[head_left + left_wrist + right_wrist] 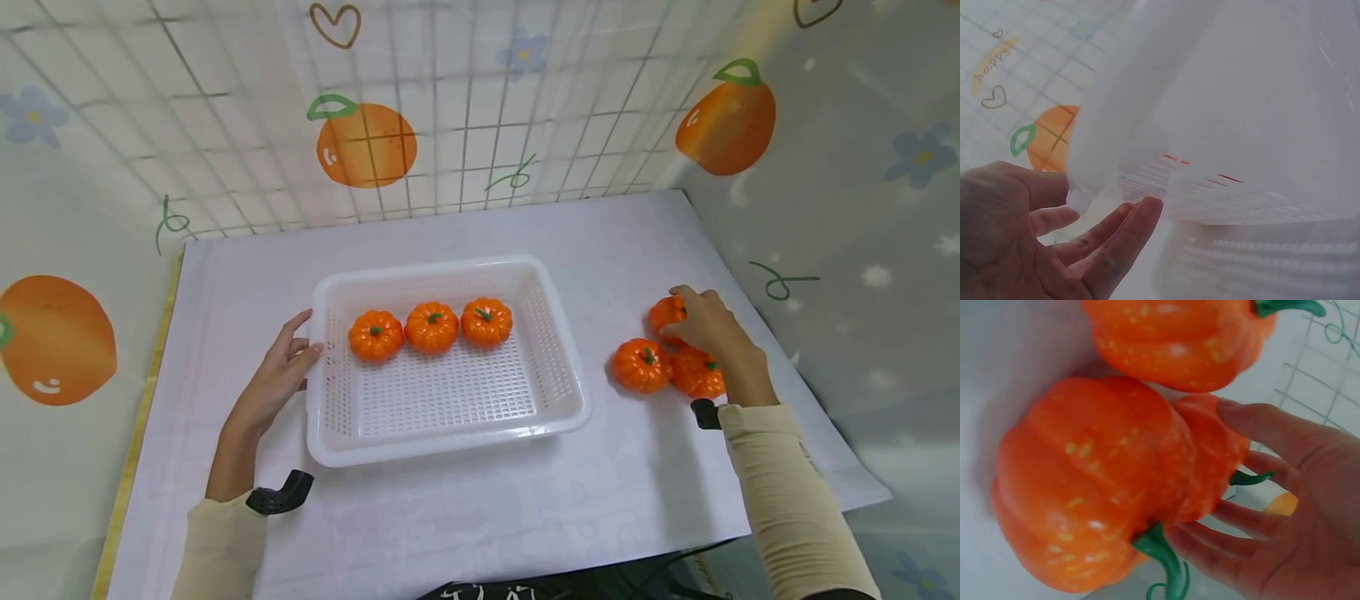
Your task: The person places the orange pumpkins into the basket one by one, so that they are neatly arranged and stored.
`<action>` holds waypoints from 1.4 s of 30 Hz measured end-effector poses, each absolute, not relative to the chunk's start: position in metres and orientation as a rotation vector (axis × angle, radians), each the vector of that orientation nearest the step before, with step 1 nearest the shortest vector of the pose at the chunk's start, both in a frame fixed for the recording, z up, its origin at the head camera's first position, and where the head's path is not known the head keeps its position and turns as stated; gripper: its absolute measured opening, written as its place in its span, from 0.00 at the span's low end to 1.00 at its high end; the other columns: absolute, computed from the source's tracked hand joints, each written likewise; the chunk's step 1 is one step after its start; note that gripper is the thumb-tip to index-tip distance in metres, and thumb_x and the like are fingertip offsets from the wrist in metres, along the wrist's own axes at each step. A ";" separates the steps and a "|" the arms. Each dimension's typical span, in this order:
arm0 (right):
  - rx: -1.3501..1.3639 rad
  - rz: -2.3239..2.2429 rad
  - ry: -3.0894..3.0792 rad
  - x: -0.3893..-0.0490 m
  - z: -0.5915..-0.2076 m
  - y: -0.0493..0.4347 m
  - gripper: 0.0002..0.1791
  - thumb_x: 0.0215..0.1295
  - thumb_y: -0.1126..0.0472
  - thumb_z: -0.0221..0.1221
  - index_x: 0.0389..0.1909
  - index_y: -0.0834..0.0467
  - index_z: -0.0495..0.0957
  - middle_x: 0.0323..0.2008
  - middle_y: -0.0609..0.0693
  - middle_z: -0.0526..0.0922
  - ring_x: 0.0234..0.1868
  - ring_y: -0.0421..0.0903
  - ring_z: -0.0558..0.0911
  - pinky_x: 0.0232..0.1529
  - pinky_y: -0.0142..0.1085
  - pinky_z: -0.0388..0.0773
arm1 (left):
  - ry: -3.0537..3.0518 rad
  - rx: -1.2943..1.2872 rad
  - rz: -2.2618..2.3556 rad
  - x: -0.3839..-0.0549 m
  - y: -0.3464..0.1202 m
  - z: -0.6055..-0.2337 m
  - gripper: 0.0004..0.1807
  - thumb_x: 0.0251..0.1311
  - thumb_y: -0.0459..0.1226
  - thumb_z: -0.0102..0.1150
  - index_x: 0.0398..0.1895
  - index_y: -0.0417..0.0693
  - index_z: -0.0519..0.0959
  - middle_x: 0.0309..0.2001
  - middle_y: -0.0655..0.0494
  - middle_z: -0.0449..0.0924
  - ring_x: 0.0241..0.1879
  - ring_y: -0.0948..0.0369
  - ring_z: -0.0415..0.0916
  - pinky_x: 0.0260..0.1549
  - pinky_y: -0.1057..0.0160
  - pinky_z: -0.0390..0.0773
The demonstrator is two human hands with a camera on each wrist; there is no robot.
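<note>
A white perforated plastic basket [450,446] sits on the table, with three small orange pumpkins [431,327] in a row inside it. My left hand [273,379] holds the basket's left rim; in the left wrist view its fingers [1129,234] curl against the basket's outer wall [1210,94]. To the right of the basket, three more pumpkins lie close together. My right hand [712,329] grips the rearmost pumpkin [663,315], thumb on one side and fingers on the other. The front left pumpkin [641,365] and front right pumpkin [697,372] lie just in front of it.
A white cloth covers the table [480,517]. Behind it hangs a translucent curtain [450,50] printed with oranges and hearts, with a wire grid showing through. Another printed sheet [847,250] stands along the right side.
</note>
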State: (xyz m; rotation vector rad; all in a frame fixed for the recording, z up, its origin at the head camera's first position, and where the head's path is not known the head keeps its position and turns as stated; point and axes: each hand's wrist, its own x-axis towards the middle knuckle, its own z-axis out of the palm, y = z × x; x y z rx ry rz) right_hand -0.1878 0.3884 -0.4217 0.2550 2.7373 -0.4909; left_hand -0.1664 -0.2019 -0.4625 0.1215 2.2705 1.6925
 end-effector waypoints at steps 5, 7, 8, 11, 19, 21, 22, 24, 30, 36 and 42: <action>0.286 -0.486 2.754 -0.187 -0.429 0.391 0.40 0.58 0.54 0.60 0.66 0.64 0.51 0.53 0.73 0.55 0.47 0.69 0.61 0.44 0.66 0.65 | 2.274 0.109 1.691 -0.166 -0.202 -0.463 0.34 0.66 0.48 0.45 0.71 0.65 0.43 0.56 0.42 0.65 0.50 0.47 0.70 0.46 0.46 0.73; 0.285 -0.482 2.767 -0.187 -0.431 0.392 0.40 0.58 0.55 0.60 0.66 0.64 0.51 0.52 0.73 0.55 0.47 0.69 0.62 0.44 0.66 0.65 | 2.279 0.116 1.688 -0.166 -0.202 -0.463 0.34 0.66 0.48 0.45 0.71 0.65 0.42 0.55 0.42 0.64 0.50 0.47 0.70 0.46 0.45 0.73; 0.283 -0.480 2.773 -0.187 -0.431 0.392 0.40 0.58 0.55 0.60 0.66 0.64 0.51 0.52 0.73 0.55 0.47 0.69 0.62 0.43 0.66 0.66 | 2.280 0.118 1.688 -0.166 -0.202 -0.463 0.34 0.66 0.48 0.45 0.71 0.65 0.42 0.55 0.42 0.64 0.50 0.47 0.70 0.46 0.45 0.73; 0.289 -0.481 2.782 -0.187 -0.433 0.392 0.40 0.58 0.55 0.60 0.66 0.63 0.51 0.52 0.72 0.56 0.47 0.68 0.62 0.43 0.66 0.66 | 2.276 0.125 1.694 -0.167 -0.203 -0.464 0.34 0.66 0.48 0.45 0.71 0.65 0.43 0.55 0.42 0.65 0.50 0.46 0.70 0.46 0.45 0.73; 0.312 -0.509 2.769 -0.185 -0.433 0.390 0.40 0.59 0.55 0.60 0.67 0.62 0.50 0.53 0.73 0.54 0.47 0.68 0.62 0.43 0.65 0.67 | 2.273 0.141 1.691 -0.167 -0.203 -0.465 0.35 0.66 0.49 0.45 0.71 0.64 0.42 0.54 0.41 0.64 0.49 0.46 0.71 0.47 0.44 0.72; 0.301 -0.517 2.776 -0.184 -0.432 0.389 0.40 0.59 0.56 0.60 0.67 0.62 0.50 0.53 0.73 0.54 0.47 0.68 0.62 0.43 0.66 0.67 | 2.270 0.140 1.696 -0.167 -0.203 -0.465 0.35 0.66 0.48 0.45 0.71 0.64 0.42 0.54 0.41 0.65 0.49 0.47 0.71 0.46 0.44 0.73; 0.296 -0.524 2.777 -0.184 -0.432 0.388 0.40 0.59 0.56 0.60 0.67 0.62 0.51 0.53 0.73 0.54 0.47 0.68 0.62 0.44 0.66 0.67 | 2.270 0.141 1.697 -0.167 -0.203 -0.465 0.35 0.66 0.48 0.45 0.71 0.64 0.42 0.54 0.41 0.65 0.49 0.46 0.71 0.46 0.44 0.73; 0.282 -0.539 2.783 -0.183 -0.430 0.385 0.39 0.60 0.56 0.59 0.67 0.62 0.51 0.54 0.73 0.53 0.48 0.68 0.61 0.44 0.66 0.66 | 2.266 0.138 1.702 -0.167 -0.204 -0.465 0.35 0.66 0.48 0.45 0.71 0.64 0.42 0.54 0.41 0.65 0.49 0.46 0.71 0.46 0.44 0.73; 0.221 -0.546 2.828 -0.187 -0.425 0.370 0.38 0.60 0.58 0.60 0.67 0.60 0.52 0.56 0.73 0.54 0.51 0.68 0.61 0.46 0.65 0.66 | 2.252 0.145 1.699 -0.165 -0.202 -0.458 0.35 0.66 0.47 0.45 0.71 0.63 0.41 0.55 0.40 0.64 0.50 0.44 0.70 0.47 0.43 0.72; 0.156 -0.517 2.889 -0.198 -0.415 0.351 0.38 0.58 0.59 0.61 0.67 0.59 0.53 0.57 0.73 0.53 0.52 0.68 0.61 0.47 0.64 0.66 | 2.265 0.159 1.703 -0.166 -0.204 -0.463 0.35 0.66 0.48 0.45 0.71 0.63 0.41 0.55 0.41 0.64 0.50 0.45 0.71 0.46 0.44 0.73; 0.038 -0.545 2.967 -0.200 -0.397 0.329 0.38 0.57 0.58 0.62 0.66 0.57 0.56 0.57 0.71 0.56 0.52 0.67 0.61 0.47 0.63 0.67 | 2.255 0.168 1.715 -0.167 -0.205 -0.464 0.35 0.66 0.48 0.45 0.71 0.62 0.42 0.55 0.41 0.64 0.49 0.46 0.71 0.45 0.46 0.74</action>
